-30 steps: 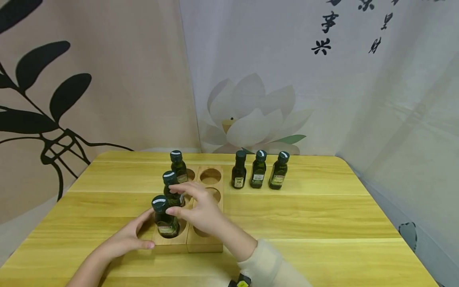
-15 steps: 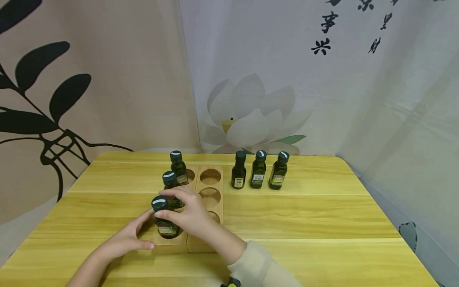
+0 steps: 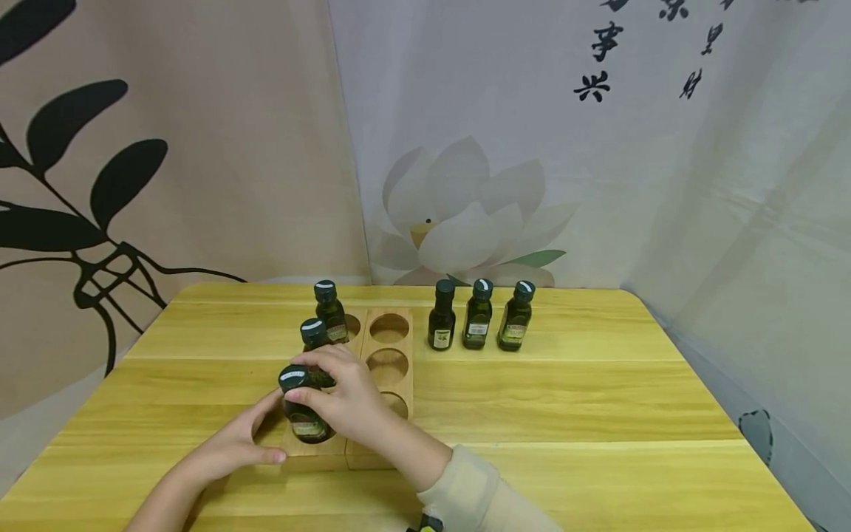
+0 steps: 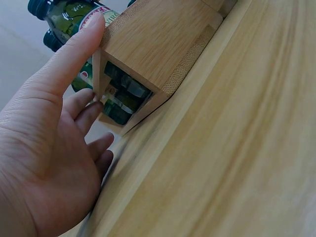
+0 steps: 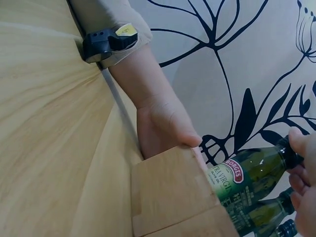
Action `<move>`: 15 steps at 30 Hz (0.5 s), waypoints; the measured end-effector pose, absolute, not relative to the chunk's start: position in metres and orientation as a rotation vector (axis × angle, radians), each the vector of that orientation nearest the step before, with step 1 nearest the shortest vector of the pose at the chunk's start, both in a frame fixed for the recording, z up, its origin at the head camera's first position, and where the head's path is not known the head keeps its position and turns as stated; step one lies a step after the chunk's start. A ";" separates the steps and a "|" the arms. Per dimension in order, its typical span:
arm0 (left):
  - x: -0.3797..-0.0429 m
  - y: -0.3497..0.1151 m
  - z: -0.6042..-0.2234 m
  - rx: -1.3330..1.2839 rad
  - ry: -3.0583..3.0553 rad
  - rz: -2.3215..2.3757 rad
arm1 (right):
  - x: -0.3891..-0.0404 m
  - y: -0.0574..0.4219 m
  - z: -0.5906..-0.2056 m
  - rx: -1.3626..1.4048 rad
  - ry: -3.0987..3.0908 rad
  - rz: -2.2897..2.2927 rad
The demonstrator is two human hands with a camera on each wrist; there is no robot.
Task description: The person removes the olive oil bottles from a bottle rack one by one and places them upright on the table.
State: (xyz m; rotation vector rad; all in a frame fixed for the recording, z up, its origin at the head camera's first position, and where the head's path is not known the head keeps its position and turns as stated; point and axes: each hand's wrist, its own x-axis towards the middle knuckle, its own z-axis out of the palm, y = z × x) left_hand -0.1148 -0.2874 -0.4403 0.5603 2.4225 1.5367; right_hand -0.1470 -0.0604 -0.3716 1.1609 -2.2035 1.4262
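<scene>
Three dark green olive oil bottles stand upright in the left row of a pale wooden rack (image 3: pixel 315 463). My right hand (image 3: pixel 355 403) pinches the nearest olive oil bottle (image 3: pixel 307 426) at its neck, thumb in front and fingers behind; its label shows in the right wrist view, where my fingers sit just below the cap. Behind it, the middle bottle (image 3: pixel 313 332) is partly hidden by that hand. The far bottle (image 3: pixel 332 316) stands beyond. At the rack's near left corner, my left hand (image 3: pixel 233 443) holds the wood, thumb at the front and fingers along the left side.
Round holes (image 3: pixel 388 329) run down the rack's right row, with no bottles in those that show. Beyond the rack to the right, three more dark bottles (image 3: pixel 477 318) stand in a line on the wooden table (image 3: pixel 585 414). A printed curtain (image 3: pixel 465 111) hangs behind.
My right hand has moved left onto the nearest bottle, its thumb and fingers closing at the neck. My left hand and the bottles keep their places.
</scene>
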 end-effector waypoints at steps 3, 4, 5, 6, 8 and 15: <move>-0.115 -0.288 -0.440 0.568 2.423 1.538 | -0.147 -0.060 -0.367 1.172 -2.178 1.429; -0.115 -0.288 -0.440 0.573 2.425 1.538 | -0.147 -0.059 -0.365 1.179 -2.164 1.441; -0.115 -0.288 -0.440 0.577 2.425 1.538 | -0.146 -0.059 -0.363 1.187 -2.152 1.450; -0.115 -0.288 -0.440 0.582 2.429 1.537 | -0.146 -0.058 -0.361 1.196 -2.142 1.448; -0.116 -0.288 -0.441 0.595 2.420 1.546 | -0.146 -0.057 -0.357 1.212 -2.122 1.452; -0.117 -0.289 -0.442 0.613 2.419 1.544 | -0.143 -0.051 -0.340 1.254 -2.082 1.451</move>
